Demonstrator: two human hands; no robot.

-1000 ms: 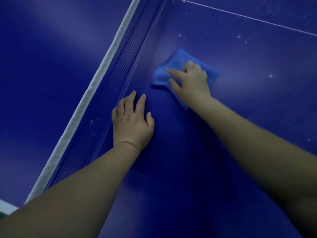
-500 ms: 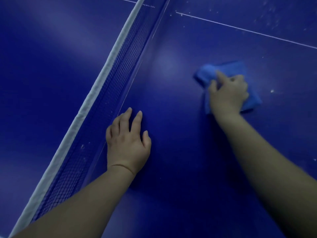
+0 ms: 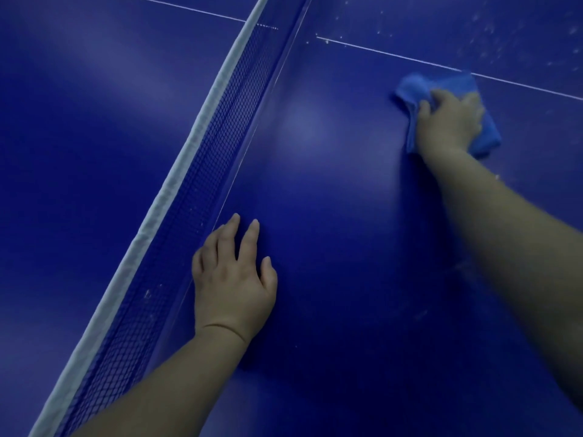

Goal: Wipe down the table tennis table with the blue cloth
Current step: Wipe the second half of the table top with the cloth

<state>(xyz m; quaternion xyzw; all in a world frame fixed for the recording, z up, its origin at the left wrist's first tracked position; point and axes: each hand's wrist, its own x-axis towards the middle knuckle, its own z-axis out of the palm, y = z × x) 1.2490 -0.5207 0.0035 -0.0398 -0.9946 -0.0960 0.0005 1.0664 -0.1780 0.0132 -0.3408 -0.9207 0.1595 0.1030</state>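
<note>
The table tennis table [image 3: 331,184] is a deep, glossy blue that fills the whole view. A dark mesh net [image 3: 217,159] with a white top band [image 3: 176,181] crosses it diagonally on the left. A thin white line [image 3: 378,52] runs across the far side, and white specks [image 3: 492,29] are scattered over the surface beyond it at the upper right. The blue cloth [image 3: 421,85], a lighter blue than the tabletop, lies crumpled on the table at the upper right. Its far edge just touches the white line, and it sits well apart from the net.

The left hand [image 3: 233,285] rests palm-down on the table just beside the base of the net, fingers straight and slightly spread, holding nothing. The right hand [image 3: 448,121] lies on top of the cloth with its arm stretched out, fingers bent over the bunched fabric and pressing it against the tabletop. Its fingertips are blurred, so how tightly they grip is unclear.
</note>
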